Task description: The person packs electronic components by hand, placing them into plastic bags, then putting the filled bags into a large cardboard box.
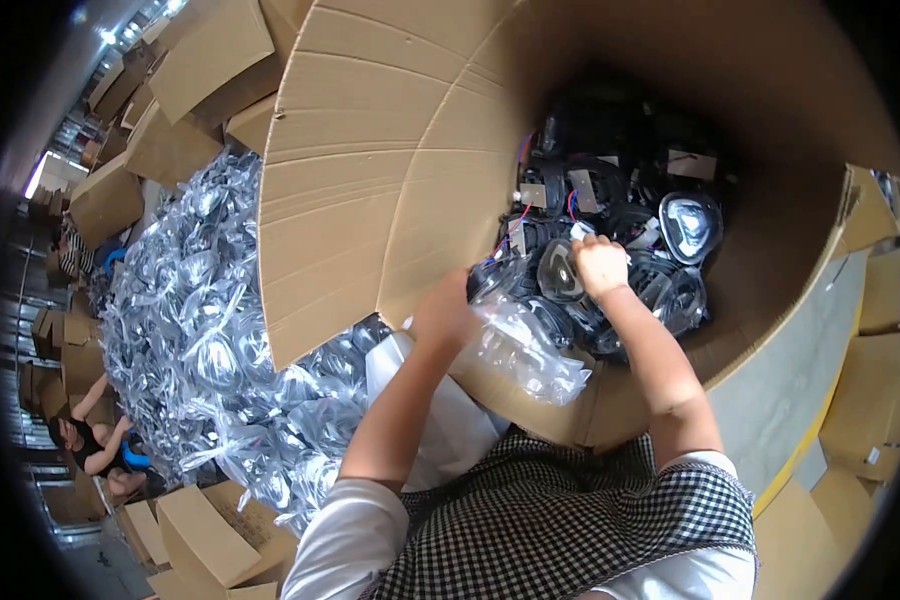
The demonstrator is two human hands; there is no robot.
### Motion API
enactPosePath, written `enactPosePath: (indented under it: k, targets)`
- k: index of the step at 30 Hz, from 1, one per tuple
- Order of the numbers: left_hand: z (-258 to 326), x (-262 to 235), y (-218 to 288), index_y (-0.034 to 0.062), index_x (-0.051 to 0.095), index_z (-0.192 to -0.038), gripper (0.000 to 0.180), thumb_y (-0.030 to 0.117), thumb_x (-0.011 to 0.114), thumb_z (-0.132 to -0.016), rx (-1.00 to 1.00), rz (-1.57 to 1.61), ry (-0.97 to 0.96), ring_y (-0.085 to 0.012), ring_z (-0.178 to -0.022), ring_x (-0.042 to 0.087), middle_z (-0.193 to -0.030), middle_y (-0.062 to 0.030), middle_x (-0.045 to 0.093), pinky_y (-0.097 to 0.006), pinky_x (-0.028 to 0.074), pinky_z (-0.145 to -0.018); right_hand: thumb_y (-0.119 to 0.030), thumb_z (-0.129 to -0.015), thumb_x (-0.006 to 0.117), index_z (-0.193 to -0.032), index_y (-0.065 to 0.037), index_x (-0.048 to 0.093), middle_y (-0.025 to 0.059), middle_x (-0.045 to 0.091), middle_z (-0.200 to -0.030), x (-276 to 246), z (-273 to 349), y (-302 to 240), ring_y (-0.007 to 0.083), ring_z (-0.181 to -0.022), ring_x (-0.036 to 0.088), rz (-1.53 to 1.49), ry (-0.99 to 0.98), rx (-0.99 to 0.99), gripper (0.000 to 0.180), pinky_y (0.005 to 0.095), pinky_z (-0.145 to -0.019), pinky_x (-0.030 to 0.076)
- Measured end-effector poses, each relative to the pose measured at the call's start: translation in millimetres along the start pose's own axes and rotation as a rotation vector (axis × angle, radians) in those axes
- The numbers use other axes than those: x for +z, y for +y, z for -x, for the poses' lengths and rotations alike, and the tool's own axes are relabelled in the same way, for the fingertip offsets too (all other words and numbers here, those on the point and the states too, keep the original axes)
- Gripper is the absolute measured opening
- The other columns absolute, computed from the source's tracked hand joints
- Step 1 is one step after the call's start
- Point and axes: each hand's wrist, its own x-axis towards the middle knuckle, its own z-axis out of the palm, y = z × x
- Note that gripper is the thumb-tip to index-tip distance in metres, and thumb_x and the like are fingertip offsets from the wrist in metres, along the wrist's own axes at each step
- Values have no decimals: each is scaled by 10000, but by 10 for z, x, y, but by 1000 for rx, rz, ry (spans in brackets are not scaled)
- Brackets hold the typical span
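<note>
My right hand (602, 265) reaches deep into a large cardboard box (335, 190). Its fingers are curled together over a dark, rounded part with a clear, glossy cover (560, 270). A small white piece (580, 231) shows at the fingertips; what the fingers grip is hidden. My left hand (444, 312) is smeared by motion at the box's near left side, so its fingers cannot be made out. Right beside it, a clear plastic bag (530, 355) lies over the near edge of the box. Another glossy-covered part (690, 228) sits farther right among several black parts with red and blue wires.
A big heap of bagged parts (210, 350) rises to the left of the box. Cardboard boxes (210, 540) stand around it. Another person (95, 445) sits at the far left. Grey floor with a yellow line (820, 400) lies to the right.
</note>
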Motion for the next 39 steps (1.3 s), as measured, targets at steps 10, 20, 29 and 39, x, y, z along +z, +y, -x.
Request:
enactPosePath:
  k: [10,20,29,39]
  targets:
    - [520,339,-250,197,428,-1335,759,-17,609,-629,203,-49,137,-300,-994,623,-1446,-1,392,-399,522,-761,-357,-703,742,-1341,-82,391,148,493,-1244,784,358,-453,314,-1198,451,-419,-174,660,778,436,-1000,353]
    - [466,171,-182,274,500,-1310,750,-21,595,-627,475,-221,305,-252,-847,648,-1423,-34,432,-352,519,-598,-313,-616,805,-1105,-74,618,141,616,-976,-1031,269,-101,305,-972,588,-521,173,308,576,411,-816,504]
    - [1386,-922,135,196,437,-1363,614,389,632,-814,472,-278,-260,-299,-581,617,-657,-96,631,-403,466,-510,-526,-563,828,-1356,-47,460,177,273,-1470,-1813,1448,-358,301,-1381,233,-1732,-76,-295,997,414,-1127,183]
    - [1226,-1078,-375,69,666,-1011,355,-93,535,-724,566,-128,660,-287,-882,665,-996,-126,673,-347,533,-743,-384,-692,767,-1444,-71,278,198,404,-1398,-1109,2707,-675,347,-1244,464,-2594,64,171,950,494,-1020,414]
